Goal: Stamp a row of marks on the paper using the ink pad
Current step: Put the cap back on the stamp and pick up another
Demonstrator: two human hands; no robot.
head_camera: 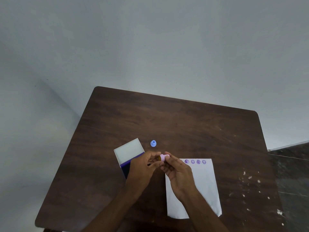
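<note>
A small pink stamp [163, 157] is held between my two hands just above the table. My left hand [145, 166] pinches one end of it and my right hand [178, 173] grips the other end. The white paper [206, 183] lies under and to the right of my right hand, with a row of several purple marks [195, 161] along its top edge. The ink pad box [129, 154] stands open to the left, its pale lid raised and its dark purple base partly hidden by my left hand.
A small blue stamp [153, 143] stands alone on the dark wooden table [175, 124], beyond my hands. White paint specks dot the table's right side. A pale wall rises behind the table, and dark floor shows at the right.
</note>
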